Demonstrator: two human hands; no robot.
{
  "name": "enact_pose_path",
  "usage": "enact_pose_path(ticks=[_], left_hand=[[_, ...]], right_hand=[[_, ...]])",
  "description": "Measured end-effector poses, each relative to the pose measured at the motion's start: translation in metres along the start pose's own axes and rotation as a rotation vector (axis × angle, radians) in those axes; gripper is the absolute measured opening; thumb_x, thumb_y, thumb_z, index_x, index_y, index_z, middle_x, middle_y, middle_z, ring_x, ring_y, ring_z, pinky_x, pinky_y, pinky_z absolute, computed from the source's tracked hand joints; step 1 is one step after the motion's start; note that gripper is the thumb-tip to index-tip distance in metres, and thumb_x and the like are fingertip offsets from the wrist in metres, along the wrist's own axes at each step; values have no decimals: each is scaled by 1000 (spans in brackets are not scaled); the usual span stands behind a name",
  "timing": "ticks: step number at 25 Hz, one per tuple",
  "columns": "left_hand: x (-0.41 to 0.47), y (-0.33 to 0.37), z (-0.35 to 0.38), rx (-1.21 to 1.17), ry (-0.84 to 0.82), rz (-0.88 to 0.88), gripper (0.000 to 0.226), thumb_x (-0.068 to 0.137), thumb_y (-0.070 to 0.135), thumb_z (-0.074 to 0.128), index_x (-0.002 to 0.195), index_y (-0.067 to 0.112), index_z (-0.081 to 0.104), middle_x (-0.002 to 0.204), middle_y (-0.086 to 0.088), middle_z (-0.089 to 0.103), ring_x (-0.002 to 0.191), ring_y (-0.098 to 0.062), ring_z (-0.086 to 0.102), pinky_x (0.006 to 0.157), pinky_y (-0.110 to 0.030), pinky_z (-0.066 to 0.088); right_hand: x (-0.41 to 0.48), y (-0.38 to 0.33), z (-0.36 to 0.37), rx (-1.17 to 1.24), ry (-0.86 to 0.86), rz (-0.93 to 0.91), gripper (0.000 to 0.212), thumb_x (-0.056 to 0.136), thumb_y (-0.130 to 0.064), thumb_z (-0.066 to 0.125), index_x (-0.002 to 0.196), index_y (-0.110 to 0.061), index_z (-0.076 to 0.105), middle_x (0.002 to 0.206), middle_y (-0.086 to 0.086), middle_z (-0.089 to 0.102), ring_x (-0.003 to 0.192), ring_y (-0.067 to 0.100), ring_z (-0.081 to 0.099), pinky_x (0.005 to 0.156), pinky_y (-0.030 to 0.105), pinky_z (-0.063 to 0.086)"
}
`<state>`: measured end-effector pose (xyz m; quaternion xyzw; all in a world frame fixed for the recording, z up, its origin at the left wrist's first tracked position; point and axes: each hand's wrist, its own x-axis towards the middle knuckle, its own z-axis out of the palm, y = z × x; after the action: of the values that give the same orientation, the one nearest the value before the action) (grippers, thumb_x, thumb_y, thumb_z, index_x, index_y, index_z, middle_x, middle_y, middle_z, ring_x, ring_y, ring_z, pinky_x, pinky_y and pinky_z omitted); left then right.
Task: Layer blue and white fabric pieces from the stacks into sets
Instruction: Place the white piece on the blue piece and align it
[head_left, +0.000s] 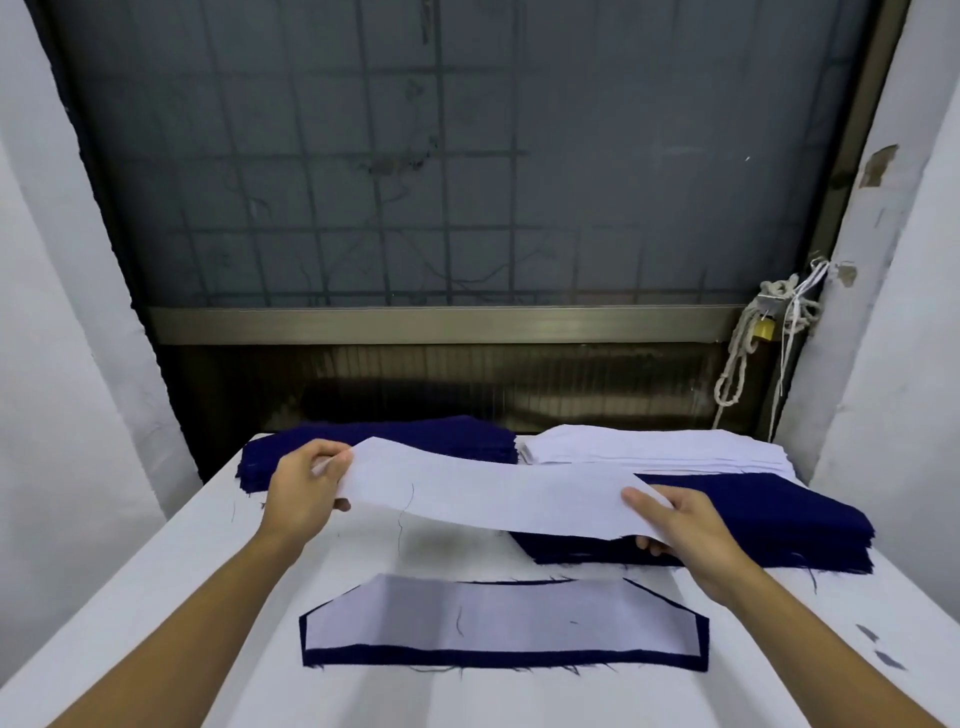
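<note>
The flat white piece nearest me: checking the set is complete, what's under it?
A blue piece lies under the white piece, its border showing along the front and sides. Whether more layers lie beneath is hidden.

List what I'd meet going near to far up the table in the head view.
Nearest, flat white fabric piece on a dark blue fabric piece → long white fabric strip pinched by left hand and right hand → back row: dark blue fabric stack beside white fabric stack → frosted window.
</note>
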<state>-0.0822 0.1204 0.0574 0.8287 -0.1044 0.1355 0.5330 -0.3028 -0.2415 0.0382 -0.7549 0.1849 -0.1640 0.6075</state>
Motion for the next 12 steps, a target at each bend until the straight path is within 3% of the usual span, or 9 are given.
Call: enact_pose_path(ticks=[5, 8, 10, 12], left_hand=[[-41, -41, 1, -17, -85, -58, 11, 102, 25, 61, 95, 21, 69, 96, 6, 69, 49, -21, 64, 51, -28, 55], [-63, -59, 5, -3, -112, -67, 11, 101, 21, 62, 93, 24, 68, 97, 11, 71, 68, -17, 66, 52, -23, 52], [-76, -68, 7, 57, -131, -46, 11, 101, 21, 62, 93, 27, 67, 96, 16, 71, 84, -8, 65, 64, -18, 48], [-86, -75, 8, 100, -145, -34, 9, 100, 21, 63, 95, 28, 65, 90, 13, 72, 84, -3, 64, 70, -14, 45]], right_hand=[[-26, 35, 7, 53, 102, 86, 34, 94, -35, 70, 77, -5, 69, 68, 5, 63, 57, 19, 58, 49, 30, 43], [-36, 52, 9, -44, 164, 65, 39, 93, -36, 71, 67, -9, 63, 62, 5, 56, 58, 14, 55, 54, 33, 46], [-41, 60, 10, -171, 211, 10, 46, 93, -35, 70, 55, -19, 50, 55, 0, 45, 53, 9, 44, 58, 32, 38], [-44, 65, 12, -266, 254, -16, 50, 93, -34, 70, 54, -23, 42, 52, -7, 40, 50, 6, 38, 57, 31, 33]])
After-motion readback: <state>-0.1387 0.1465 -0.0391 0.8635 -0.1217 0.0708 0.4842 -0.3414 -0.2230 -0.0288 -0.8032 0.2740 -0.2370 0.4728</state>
